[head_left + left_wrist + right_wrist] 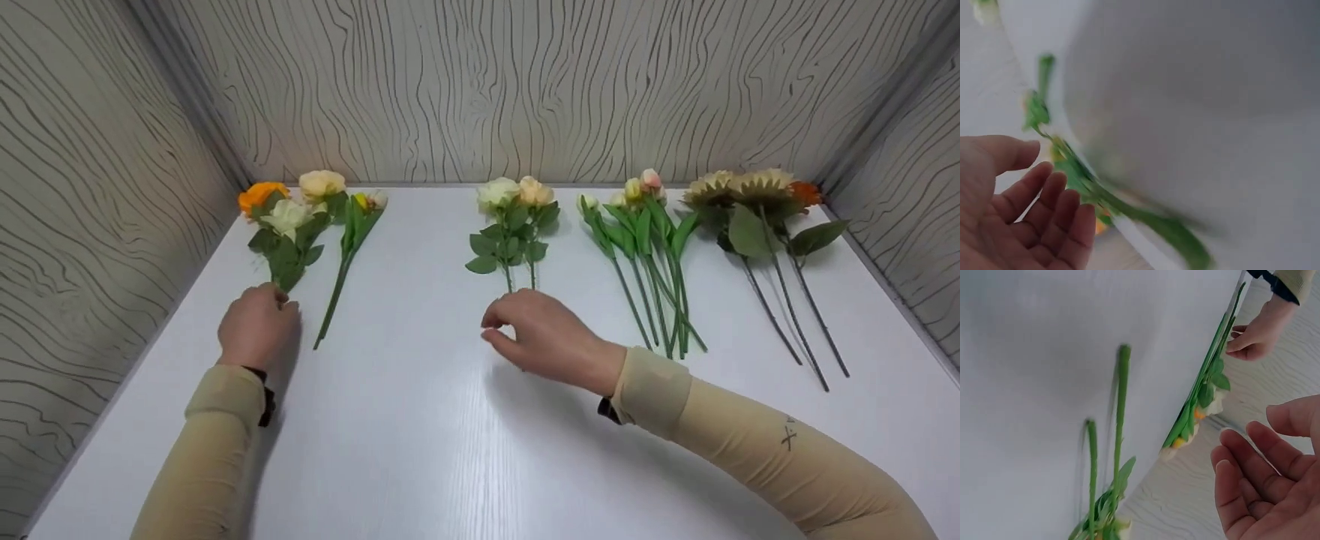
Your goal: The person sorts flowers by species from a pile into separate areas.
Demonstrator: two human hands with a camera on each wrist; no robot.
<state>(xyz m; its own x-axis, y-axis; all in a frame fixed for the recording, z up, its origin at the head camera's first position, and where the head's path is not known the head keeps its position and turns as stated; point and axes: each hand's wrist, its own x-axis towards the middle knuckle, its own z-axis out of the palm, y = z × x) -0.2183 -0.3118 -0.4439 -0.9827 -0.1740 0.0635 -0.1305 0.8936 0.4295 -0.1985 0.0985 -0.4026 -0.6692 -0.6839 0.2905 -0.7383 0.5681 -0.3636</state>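
My left hand [259, 322] hovers by the lower end of the left rose bunch, which has an orange rose [262, 196], a white rose [288, 218] and a cream rose [322, 184]. Its fingers [1050, 208] are loosely bent, thumb apart, with nothing between them; the hand hides the rose stems in the head view. My right hand [544, 334] is held over the table, near the stems of a white rose [498, 195] and a peach rose [535, 192] in the middle. Its relaxed fingers [1258, 467] hold nothing, and the stem ends [1123, 360] show beside it.
Tulips [360, 225] lie just right of the left roses. Several more tulips [645, 240] lie right of the middle, then sunflower-like flowers [761, 195] with long dark stems. The white table [405, 420] meets wood-patterned walls [480, 90] at the back and sides.
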